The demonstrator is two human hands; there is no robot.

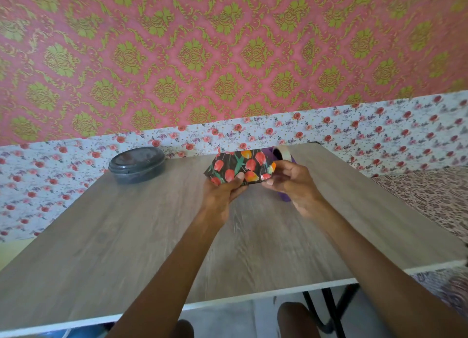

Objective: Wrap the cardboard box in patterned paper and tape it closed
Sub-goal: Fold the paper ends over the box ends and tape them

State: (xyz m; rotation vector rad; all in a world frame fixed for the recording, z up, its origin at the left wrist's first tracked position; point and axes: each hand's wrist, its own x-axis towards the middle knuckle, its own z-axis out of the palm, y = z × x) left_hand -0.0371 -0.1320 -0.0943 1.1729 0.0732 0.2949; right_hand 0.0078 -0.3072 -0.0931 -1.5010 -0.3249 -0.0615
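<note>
A small box wrapped in dark paper with red and orange tulips (238, 166) is held up over the far middle of the wooden table (141, 236). My left hand (222, 193) grips its near left corner, thumb on top. My right hand (288, 180) pinches the paper at its right end. Behind the box a roll of tape (285, 152) pokes out, partly hidden. A purple object (285, 197) shows below my right hand; what it is cannot be told.
A dark round lidded container (136, 164) sits at the table's far left. Flower-patterned wall covering (379, 135) runs behind the table. A leopard-print surface (435, 201) lies to the right. The table's white front edge (253, 297) is near, with black legs beneath.
</note>
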